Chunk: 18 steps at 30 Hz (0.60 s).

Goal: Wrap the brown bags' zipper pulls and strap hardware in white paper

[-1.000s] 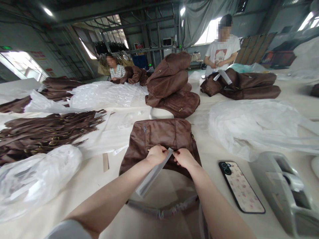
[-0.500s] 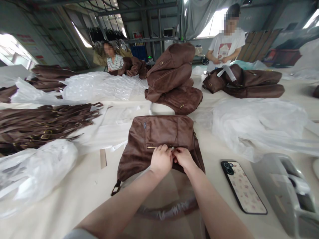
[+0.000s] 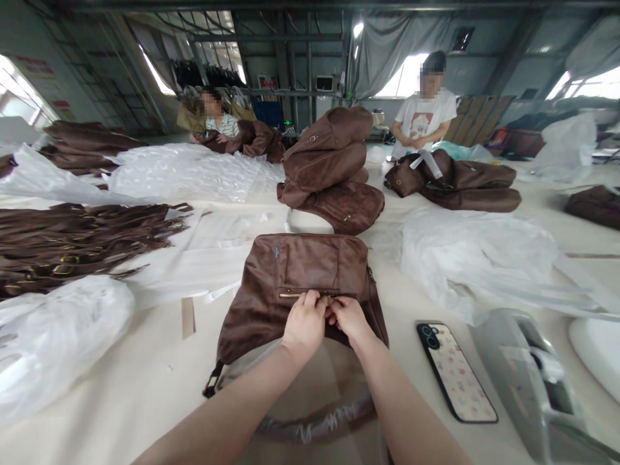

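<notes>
A brown leather bag (image 3: 310, 261) lies flat on the pale table, its zipped pocket facing up. The brass zipper (image 3: 290, 295) runs across it beside my fingers. My left hand (image 3: 306, 321) rests on the bag at the right part of the zipper, fingers bent and closed. Against it, my right hand (image 3: 347, 318) is closed in a pinch at the zipper's right end. What the fingertips hold is too small and hidden to name. Below both hands, a plastic-wrapped handle (image 3: 320, 420) curves between my forearms.
A phone (image 3: 458, 373) and a grey tape dispenser (image 3: 527, 381) lie at the right. Brown straps (image 3: 82, 242) and clear plastic (image 3: 68, 329) cover the left. Stacked brown bags (image 3: 329, 152) stand ahead. Two people are behind the table, one in a white shirt (image 3: 423, 119).
The view has shifted slightly, showing more at the right. Both hands stay at the zipper's right part, with small finger movements. The person in white now has the hands lower and together.
</notes>
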Motion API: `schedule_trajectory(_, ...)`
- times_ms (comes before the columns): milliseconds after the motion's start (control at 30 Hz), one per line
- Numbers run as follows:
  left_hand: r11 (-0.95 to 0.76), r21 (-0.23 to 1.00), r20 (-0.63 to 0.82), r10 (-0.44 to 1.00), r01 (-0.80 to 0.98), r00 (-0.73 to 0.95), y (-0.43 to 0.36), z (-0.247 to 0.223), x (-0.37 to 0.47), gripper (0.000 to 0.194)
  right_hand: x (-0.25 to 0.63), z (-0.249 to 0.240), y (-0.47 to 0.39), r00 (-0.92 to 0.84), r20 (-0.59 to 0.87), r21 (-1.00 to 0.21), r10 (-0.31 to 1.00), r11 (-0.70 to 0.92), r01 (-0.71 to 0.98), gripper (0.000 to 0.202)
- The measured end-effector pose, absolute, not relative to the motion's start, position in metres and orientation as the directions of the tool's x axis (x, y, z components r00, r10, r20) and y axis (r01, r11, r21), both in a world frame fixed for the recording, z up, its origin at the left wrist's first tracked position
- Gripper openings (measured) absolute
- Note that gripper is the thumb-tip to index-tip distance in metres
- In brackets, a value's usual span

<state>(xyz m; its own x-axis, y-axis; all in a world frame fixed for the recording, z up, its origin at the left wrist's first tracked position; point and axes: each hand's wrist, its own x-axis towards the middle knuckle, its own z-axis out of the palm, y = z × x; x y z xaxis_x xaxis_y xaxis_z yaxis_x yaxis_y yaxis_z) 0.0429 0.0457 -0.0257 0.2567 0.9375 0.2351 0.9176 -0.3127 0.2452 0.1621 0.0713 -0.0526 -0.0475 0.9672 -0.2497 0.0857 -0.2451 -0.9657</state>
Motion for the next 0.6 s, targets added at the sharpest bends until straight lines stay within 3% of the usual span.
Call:
schedule_trajectory(67, -0.154, 0.537, 0.066, 0.988, 0.830, 0.140, 0.052, -0.025, 0.035, 0.021, 0.162, -0.057, 0.072, -0.044, -0.209, -0.973, 0.977, -0.203, 0.109, 0.024)
schedule_trajectory(133, -0.045, 0.680, -0.093, 0.985, 0.732, 0.147, 0.060, -0.027, 0.029, 0.020, 0.163, -0.060, 0.074, -0.041, -0.171, -0.977, 0.984, -0.164, 0.133, 0.024)
schedule_trajectory(300, -0.072, 0.770, -0.151, 0.945, 0.635, 0.290, 0.069, -0.026, 0.024, 0.046, 0.160, -0.057, 0.074, -0.030, -0.136, -0.972, 0.990, -0.127, 0.197, 0.024)
schedule_trajectory(433, -0.165, 0.804, -0.091, 0.915, 0.571, 0.393, 0.066, -0.024, 0.023, 0.037, 0.161, -0.037, 0.062, -0.014, -0.164, -0.948, 0.986, -0.154, 0.279, 0.027)
schedule_trajectory(500, -0.152, 0.772, -0.097, 0.931, 0.617, 0.351, 0.070, -0.029, 0.020, 0.029, 0.171, -0.019, 0.046, 0.005, -0.164, -0.934, 0.986, -0.157, 0.320, 0.020)
schedule_trajectory(600, -0.124, 0.753, -0.124, 0.938, 0.646, 0.324, 0.080, -0.044, 0.015, 0.028, 0.206, 0.013, 0.000, 0.053, 0.060, -0.911, 0.997, 0.033, 0.411, 0.016)
